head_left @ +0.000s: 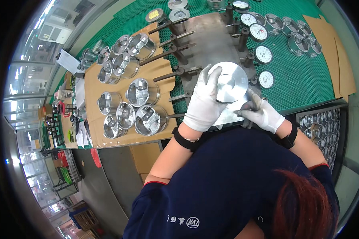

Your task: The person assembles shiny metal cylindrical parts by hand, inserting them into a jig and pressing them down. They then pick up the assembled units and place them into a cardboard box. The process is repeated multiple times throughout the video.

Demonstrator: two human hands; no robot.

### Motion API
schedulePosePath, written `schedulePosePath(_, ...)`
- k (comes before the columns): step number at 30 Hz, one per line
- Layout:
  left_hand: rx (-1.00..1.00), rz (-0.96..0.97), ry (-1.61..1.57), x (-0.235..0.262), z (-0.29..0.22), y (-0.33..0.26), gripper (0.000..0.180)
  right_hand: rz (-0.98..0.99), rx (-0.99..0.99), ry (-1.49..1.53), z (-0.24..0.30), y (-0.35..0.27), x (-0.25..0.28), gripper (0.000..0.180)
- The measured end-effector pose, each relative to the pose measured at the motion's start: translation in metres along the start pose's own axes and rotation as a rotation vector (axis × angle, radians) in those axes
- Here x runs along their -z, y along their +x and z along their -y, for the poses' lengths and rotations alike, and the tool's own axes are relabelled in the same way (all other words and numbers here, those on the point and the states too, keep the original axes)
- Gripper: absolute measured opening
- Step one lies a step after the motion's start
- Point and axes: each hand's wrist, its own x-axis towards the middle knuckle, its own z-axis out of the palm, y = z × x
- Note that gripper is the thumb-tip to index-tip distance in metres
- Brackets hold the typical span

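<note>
A shiny metal piston [234, 79] with a round, flat machined face turned up is in front of me, over the steel plate [211, 38]. My left hand [207, 97], in a white glove with greyed fingertips, grips its left rim. The gloved right hand [261, 113] is at the piston's lower right with its dark-stained fingers curled together. Whether those fingers hold anything is hidden. Dial gauges [263, 54] on dark posts line the plate's right side, and rods on posts [179, 73] line its left.
Several pistons [143, 92] stand on a cardboard sheet [91, 85] at the left. More pistons [298, 44] sit on the green mat [293, 83] at the right, beside folded cardboard [335, 59]. A crate of small metal cylinders [321, 129] is below the table's right edge.
</note>
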Motion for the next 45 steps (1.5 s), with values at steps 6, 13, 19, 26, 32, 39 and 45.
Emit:
schedulePosePath(6,-0.018,0.005,0.015,0.0,0.0,0.001,0.095,-0.015,0.068,-0.059,-0.005,0.001,0.002,0.094)
schedulePosePath(13,-0.013,0.023,0.027,0.001,0.0,0.001,0.096,-0.013,0.063,-0.075,0.001,0.002,0.001,0.096)
schedulePosePath(19,0.001,0.018,-0.004,0.002,-0.003,0.002,0.096,-0.023,0.036,-0.058,0.004,0.001,-0.001,0.097)
schedulePosePath(26,-0.049,-0.035,0.042,0.001,-0.003,0.003,0.09,-0.022,0.042,-0.099,-0.003,0.003,0.002,0.096)
schedulePosePath(32,0.585,0.277,-0.405,0.04,-0.052,0.025,0.053,-0.168,0.644,-0.343,0.013,-0.015,0.007,0.098)
schedulePosePath(39,0.073,0.21,-0.652,0.059,-0.093,0.025,0.06,-0.273,0.489,0.507,0.003,-0.047,0.108,0.054)
schedulePosePath(45,0.469,-0.185,0.251,0.093,-0.035,-0.04,0.062,-0.791,0.374,0.094,-0.012,-0.013,0.221,0.043)
